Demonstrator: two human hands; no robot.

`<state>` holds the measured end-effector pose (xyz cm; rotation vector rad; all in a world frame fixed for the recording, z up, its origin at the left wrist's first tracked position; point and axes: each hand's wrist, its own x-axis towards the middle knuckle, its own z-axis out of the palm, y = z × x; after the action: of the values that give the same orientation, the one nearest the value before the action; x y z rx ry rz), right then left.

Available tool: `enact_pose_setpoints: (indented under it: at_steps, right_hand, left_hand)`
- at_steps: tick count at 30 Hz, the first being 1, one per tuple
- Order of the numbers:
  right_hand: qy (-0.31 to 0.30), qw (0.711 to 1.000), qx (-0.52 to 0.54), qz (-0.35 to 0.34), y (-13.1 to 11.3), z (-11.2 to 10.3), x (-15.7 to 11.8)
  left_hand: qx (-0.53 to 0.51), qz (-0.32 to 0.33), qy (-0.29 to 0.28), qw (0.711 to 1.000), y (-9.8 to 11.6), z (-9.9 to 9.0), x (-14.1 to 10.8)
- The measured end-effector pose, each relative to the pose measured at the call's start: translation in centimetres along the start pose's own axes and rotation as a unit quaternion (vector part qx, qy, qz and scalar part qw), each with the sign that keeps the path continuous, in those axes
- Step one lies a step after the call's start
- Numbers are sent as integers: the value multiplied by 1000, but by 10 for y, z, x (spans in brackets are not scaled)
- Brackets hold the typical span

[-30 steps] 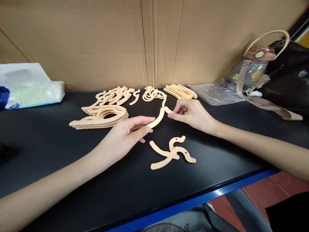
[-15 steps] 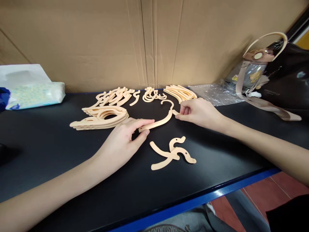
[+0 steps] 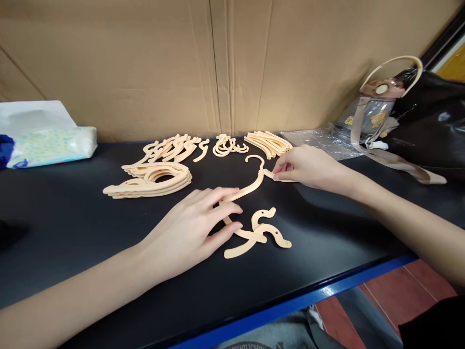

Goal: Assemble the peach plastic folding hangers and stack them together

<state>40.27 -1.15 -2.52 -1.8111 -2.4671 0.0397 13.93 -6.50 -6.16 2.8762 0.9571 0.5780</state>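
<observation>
Left hand (image 3: 196, 220), right hand (image 3: 308, 167): both bare, slim fingers, short plain nails. Forearms (image 3: 90, 286) bare too, slender, smooth taper to wrist. Grey cloth (image 3: 296, 327) at bottom edge carried a dark curved print (image 3: 250, 346), lettering cropped; couldn't tell if worn.

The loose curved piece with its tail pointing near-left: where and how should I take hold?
On the curved piece, I'd put the grip on its tail, coming from the table's front side and pinching across the slim width. The tail juts clear toward the front; farther along, another piece crosses it, and the left hand is just behind.
</observation>
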Motion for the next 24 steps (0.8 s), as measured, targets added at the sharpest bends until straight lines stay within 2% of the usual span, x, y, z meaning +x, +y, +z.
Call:
enact_pose_setpoints:
  at_steps: [17,24]
  right_hand:
    - [-24,1000,-17,1,-3,-3,-4]
    - [-5,999,-46,4,-4,1,-8]
  left_hand:
    - [-34,7,20,999,-1,4,-2]
    - [-14,47,4,999,1,2,-1]
